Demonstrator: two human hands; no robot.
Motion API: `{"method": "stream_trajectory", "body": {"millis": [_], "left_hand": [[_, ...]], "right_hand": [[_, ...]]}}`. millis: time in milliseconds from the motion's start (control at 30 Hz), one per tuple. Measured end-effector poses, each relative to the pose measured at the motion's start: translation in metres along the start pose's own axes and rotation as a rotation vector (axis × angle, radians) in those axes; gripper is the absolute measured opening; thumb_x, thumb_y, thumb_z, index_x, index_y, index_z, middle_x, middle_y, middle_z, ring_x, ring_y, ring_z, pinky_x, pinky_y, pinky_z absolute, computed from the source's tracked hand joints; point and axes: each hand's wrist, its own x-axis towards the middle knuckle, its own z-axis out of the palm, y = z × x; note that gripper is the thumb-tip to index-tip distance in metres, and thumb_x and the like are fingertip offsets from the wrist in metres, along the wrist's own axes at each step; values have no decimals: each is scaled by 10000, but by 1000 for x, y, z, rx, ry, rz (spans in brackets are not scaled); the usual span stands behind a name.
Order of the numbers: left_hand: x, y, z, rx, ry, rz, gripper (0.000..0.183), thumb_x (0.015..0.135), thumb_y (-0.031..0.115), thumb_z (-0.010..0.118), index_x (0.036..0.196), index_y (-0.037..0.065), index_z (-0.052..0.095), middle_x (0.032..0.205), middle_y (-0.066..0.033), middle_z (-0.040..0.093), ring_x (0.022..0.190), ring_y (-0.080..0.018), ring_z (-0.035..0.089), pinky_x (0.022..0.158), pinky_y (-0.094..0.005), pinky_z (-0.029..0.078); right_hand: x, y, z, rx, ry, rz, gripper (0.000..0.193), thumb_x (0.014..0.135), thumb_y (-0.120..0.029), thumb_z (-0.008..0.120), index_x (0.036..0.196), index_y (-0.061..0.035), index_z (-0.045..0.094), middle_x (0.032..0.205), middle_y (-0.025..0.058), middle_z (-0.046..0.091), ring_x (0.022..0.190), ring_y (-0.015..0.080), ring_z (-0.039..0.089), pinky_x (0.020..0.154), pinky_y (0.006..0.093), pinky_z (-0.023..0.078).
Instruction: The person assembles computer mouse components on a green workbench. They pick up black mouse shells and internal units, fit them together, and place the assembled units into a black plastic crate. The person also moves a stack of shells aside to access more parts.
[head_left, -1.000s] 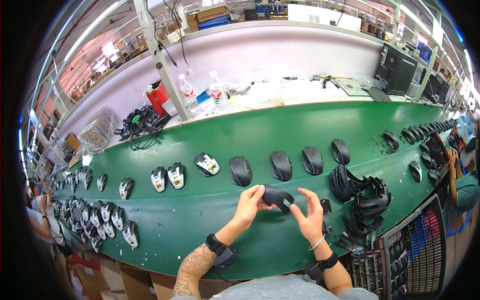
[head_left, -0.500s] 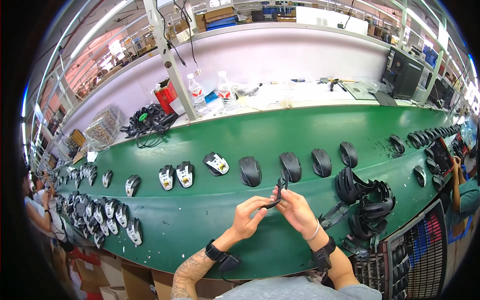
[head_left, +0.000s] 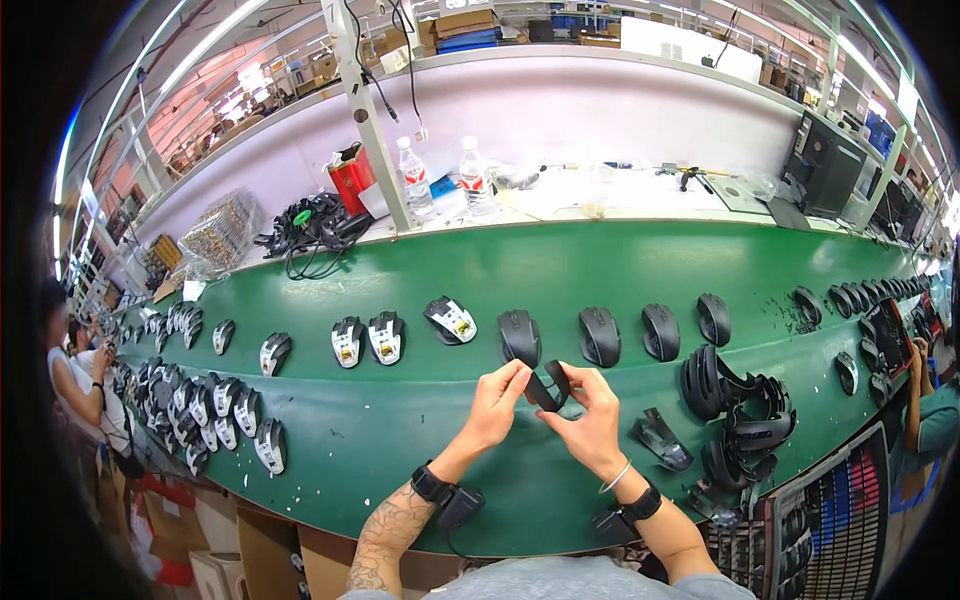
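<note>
- A black mouse shell piece is being gripped by both closed hands, left hand and right hand.
- It is being held above the green bench, near a black mouse.

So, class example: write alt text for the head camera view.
Two bare hands, left hand and right hand, hold a black mouse shell piece together above a green conveyor belt. A row of computer mice lies beyond.

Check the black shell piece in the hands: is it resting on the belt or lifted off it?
Lifted. The black shell piece is pinched between the left hand and right hand, above the green belt.
</note>
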Motion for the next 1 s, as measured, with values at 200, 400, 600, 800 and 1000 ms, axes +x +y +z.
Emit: {"method": "stream_trajectory", "body": {"millis": [200, 400, 600, 800, 1000], "left_hand": [[17, -13, -13, 102, -66, -34, 276, 958, 264, 500, 918, -4, 552, 794, -85, 590, 775, -131, 550, 716, -279, 448], [77, -97, -99, 1112, 595, -289, 802, 784, 556, 637, 1198, -112, 473, 1319, -273, 418, 1337, -406, 251, 1091, -470, 226], [96, -121, -104, 1010, 498, -282, 918, 663, 440, 783, 1233, -146, 366, 1302, -312, 389, 1320, -385, 280, 1076, -453, 255], [81, -62, -72, 312, 381, -145, 769, 611, 108, 832, 1206, 0, 357, 944, -135, 640, 877, -238, 640, 787, -356, 516], [33, -23, -35, -573, 78, -383, 446, 718, 28, 748, 1110, 30, 536, 1003, -62, 648, 908, -184, 644, 788, -335, 543]], "right_hand": [[-1, -1, -3, -21, 25, 21, 600, 635, 4, 791, 1192, -42, 574, 1103, 110, 587, 975, 226, 613, 855, 338, 532], [-4, 13, -5, -388, 39, -256, 521, 684, -50, 762, 1178, -123, 613, 1163, 166, 563, 987, 327, 576, 826, 378, 503], [-10, 18, -1, -455, 45, -300, 488, 681, -38, 752, 1145, -139, 640, 1173, 159, 561, 976, 318, 567, 829, 375, 501], [-8, 7, -3, -266, 89, -200, 561, 673, -40, 768, 1203, -52, 586, 1124, 149, 587, 966, 277, 579, 830, 352, 503], [-12, 8, -2, -53, 115, -44, 589, 688, -62, 795, 1216, 17, 549, 1085, 121, 592, 953, 180, 598, 832, 309, 519]]}}
